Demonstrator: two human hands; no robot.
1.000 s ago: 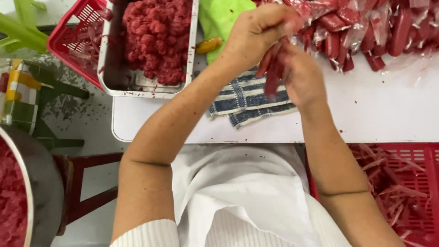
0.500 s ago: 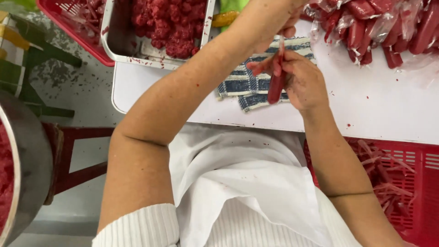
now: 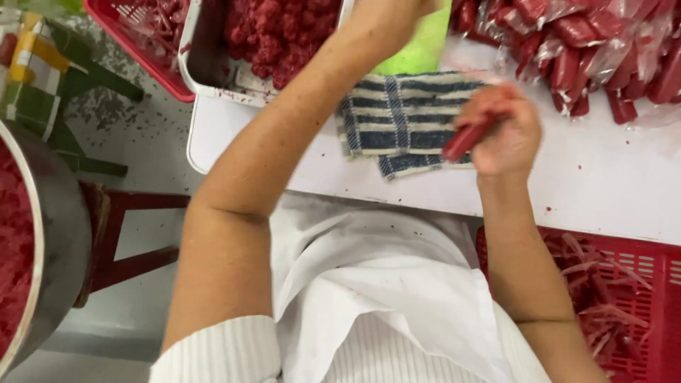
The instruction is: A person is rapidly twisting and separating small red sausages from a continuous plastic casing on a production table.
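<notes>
Now, watching remotely through the head camera, I see the two hands have parted: a second ago both worked together on one red sausage above the cloth, and half a second ago the left was already lifting away. My left hand (image 3: 397, 6) has since reached up toward the top edge of the view, between the metal tray of red minced meat (image 3: 277, 32) and the pile of wrapped sausages (image 3: 596, 50); only the wrist and heel of the hand show, so I cannot tell whether its fingers are spread or closed on anything. My right hand (image 3: 505, 135) stays low over the white table (image 3: 610, 184), curled shut around the red sausage (image 3: 468, 137), whose free end sticks out to the left, just over the edge of the blue and white striped cloth (image 3: 401, 117). I judge that one sausage is now carried by the right hand alone while the left goes for something else. The sausage is short, smooth, glossy and deep red, about the same colour as the wrapped ones in the pile; motion blur hides whether it has a casing or wrapper. Beside my right knee sits a red crate (image 3: 638, 284) holding thin red strips, and a large metal bowl (image 3: 42, 255) of red mince stands at the far left.
</notes>
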